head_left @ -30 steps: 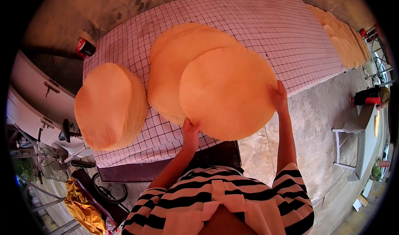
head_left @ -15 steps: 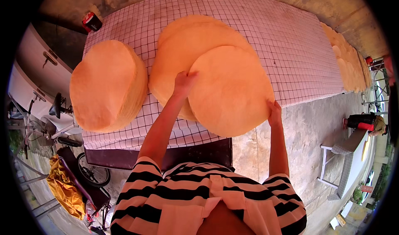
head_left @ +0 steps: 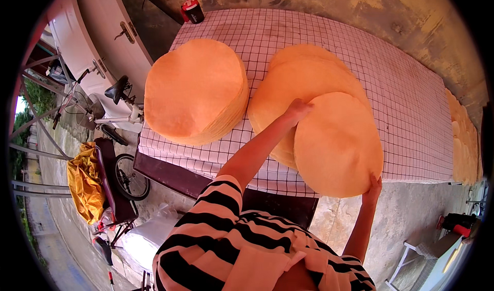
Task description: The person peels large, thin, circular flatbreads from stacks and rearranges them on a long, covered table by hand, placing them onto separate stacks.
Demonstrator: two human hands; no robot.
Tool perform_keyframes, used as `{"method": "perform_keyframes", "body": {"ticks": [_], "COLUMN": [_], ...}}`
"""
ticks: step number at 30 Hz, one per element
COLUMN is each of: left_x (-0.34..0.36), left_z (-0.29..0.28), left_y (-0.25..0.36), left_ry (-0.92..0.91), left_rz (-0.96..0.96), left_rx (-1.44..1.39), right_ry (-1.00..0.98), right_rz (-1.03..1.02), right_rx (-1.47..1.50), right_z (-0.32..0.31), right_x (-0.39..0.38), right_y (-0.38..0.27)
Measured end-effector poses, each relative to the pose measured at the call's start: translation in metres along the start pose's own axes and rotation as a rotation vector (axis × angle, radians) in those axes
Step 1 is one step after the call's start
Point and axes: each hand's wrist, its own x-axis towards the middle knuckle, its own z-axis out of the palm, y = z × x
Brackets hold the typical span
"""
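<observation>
A thin round flatbread (head_left: 339,144), pale orange, is held between my two hands over the near right side of a spread pile of flatbreads (head_left: 314,72). The fingers of my left hand (head_left: 298,112) pinch its upper left edge. At its lower right edge, my right hand (head_left: 373,190) grips the rim, out beyond the table's near edge. To the left stands a tall, neat stack of flatbreads (head_left: 195,85), apart from the pile. Both rest on a white cloth with dark checks (head_left: 411,116).
A dark and red cup (head_left: 192,11) stands at the table's far left corner. Left of the table are a bicycle (head_left: 119,89), white doors (head_left: 98,18) and a cart with a yellow cover (head_left: 85,183). More flatbreads (head_left: 460,136) lie beyond the right end. A person (head_left: 458,224) shows far right.
The view has swung left, so the table and stacks sit further right in the picture. Both hands still hold the flatbread by its edges, over the same pile.
</observation>
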Motion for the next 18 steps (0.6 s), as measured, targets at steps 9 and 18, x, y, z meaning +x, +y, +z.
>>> {"method": "perform_keyframes", "body": {"ticks": [9,18], "left_x": [-0.104,-0.207], "left_z": [-0.007,-0.171], "left_y": [0.056,0.163], "left_ry": [-0.044,0.107], "left_rz": [0.378,0.656], "left_rx": [0.117,-0.297], "right_ry": [0.058,-0.462], "right_rz": [-0.228,-0.483], "right_rx": [-0.557,-0.575], "right_z": [0.017,0.254], "right_x": [-0.028,-0.030], "right_y": [-0.044,-0.137]}}
